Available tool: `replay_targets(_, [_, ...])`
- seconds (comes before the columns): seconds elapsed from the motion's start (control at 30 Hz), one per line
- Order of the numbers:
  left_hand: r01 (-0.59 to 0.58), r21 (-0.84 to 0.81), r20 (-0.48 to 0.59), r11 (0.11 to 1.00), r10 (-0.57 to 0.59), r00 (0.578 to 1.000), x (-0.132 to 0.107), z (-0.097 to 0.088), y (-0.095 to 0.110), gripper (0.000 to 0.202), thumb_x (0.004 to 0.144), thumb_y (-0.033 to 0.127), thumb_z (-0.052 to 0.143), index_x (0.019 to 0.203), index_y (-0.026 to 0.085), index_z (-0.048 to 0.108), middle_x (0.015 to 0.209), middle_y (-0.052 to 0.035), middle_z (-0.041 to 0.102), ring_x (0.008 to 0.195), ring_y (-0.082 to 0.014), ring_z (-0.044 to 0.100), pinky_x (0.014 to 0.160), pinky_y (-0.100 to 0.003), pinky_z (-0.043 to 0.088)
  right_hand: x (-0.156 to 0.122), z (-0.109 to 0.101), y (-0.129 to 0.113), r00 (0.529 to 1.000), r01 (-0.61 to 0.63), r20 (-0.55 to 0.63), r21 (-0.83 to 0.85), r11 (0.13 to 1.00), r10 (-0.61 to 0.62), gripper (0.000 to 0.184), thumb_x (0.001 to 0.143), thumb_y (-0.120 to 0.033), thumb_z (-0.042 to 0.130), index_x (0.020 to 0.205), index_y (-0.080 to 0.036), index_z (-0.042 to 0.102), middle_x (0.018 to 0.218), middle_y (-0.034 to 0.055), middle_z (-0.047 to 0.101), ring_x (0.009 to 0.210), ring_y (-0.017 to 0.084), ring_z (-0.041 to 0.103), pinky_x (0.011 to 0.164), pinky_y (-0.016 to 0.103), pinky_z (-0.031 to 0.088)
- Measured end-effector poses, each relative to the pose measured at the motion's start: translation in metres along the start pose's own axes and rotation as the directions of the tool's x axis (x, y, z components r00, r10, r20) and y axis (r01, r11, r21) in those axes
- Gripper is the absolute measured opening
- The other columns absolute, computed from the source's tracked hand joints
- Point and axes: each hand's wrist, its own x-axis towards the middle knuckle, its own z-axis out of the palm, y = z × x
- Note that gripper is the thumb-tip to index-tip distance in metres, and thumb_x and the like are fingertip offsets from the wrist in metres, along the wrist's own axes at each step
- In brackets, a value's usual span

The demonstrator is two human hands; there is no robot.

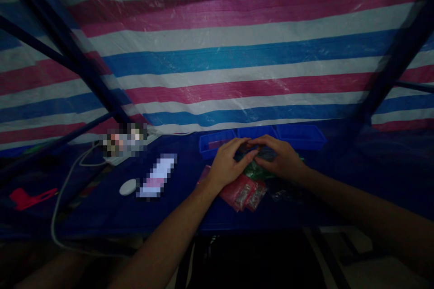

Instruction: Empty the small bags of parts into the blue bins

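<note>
Both of my hands meet over a dark blue table (pixel 101 207) in dim light. My left hand (pixel 227 165) and my right hand (pixel 280 158) have their fingers curled and pinched together, fingertips touching at the middle. What they pinch is too small and dark to name. Under the hands lie small plastic bags: red ones (pixel 242 192) near my left wrist, green ones (pixel 259 171) between the hands, and a darker one (pixel 283 194) below my right wrist.
Three blue trays (pixel 301 137) stand in a row just behind the hands. A white round object (pixel 128 187), a white cable (pixel 63 194) and a red tool (pixel 29 198) lie to the left. A striped tarp (pixel 217 54) hangs behind.
</note>
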Motion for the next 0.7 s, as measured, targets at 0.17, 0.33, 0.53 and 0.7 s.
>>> replay_targets(0.17, [0.052, -0.050, -0.027, 0.997, -0.053, 0.998, 0.002, 0.000, -0.002, 0.025, 0.104, 0.028, 0.054, 0.122, 0.022, 0.070, 0.120, -0.0078, 0.076, 0.109, -0.0231, 0.073, 0.097, -0.043, 0.059, 0.004, -0.002, 0.000, 0.990, -0.074, -0.117, 0.045, 0.996, 0.079, 0.022, 0.091, -0.032, 0.072, 0.112, -0.026, 0.070, 0.104, 0.0064, 0.074, 0.087, 0.023, 0.071, 0.082, 0.041, 0.059])
replay_targets(0.33, [0.093, -0.181, -0.014, 0.979, -0.097, 0.995, 0.001, 0.002, -0.002, 0.033, 0.103, 0.029, 0.057, 0.135, 0.023, 0.058, 0.118, -0.0074, 0.077, 0.108, -0.0221, 0.075, 0.095, -0.040, 0.061, 0.008, -0.002, 0.004, 0.988, -0.079, -0.122, 0.123, 0.989, 0.094, 0.019, 0.092, -0.034, 0.073, 0.109, -0.025, 0.073, 0.108, 0.0079, 0.073, 0.096, 0.024, 0.070, 0.084, 0.041, 0.060])
replay_targets(0.53, [0.097, -0.172, -0.054, 0.980, -0.107, 0.993, 0.003, 0.003, -0.001, 0.040, 0.100, 0.028, 0.063, 0.138, 0.023, 0.051, 0.109, -0.0052, 0.078, 0.101, -0.0202, 0.075, 0.094, -0.040, 0.060, 0.008, -0.002, 0.008, 0.982, -0.151, -0.078, 0.203, 0.968, 0.169, 0.016, 0.092, -0.038, 0.072, 0.101, -0.025, 0.076, 0.103, 0.0060, 0.075, 0.096, 0.023, 0.071, 0.085, 0.041, 0.060])
replay_targets(0.7, [0.017, 0.039, -0.193, 0.999, -0.009, 0.981, 0.004, -0.001, 0.002, 0.025, 0.098, 0.030, 0.066, 0.120, 0.020, 0.066, 0.115, -0.0096, 0.072, 0.102, -0.0211, 0.070, 0.091, -0.039, 0.059, 0.007, -0.002, 0.011, 0.954, -0.180, -0.209, 0.164, 0.970, 0.213, 0.017, 0.090, -0.040, 0.073, 0.096, -0.024, 0.075, 0.098, 0.0066, 0.074, 0.091, 0.024, 0.071, 0.081, 0.041, 0.060])
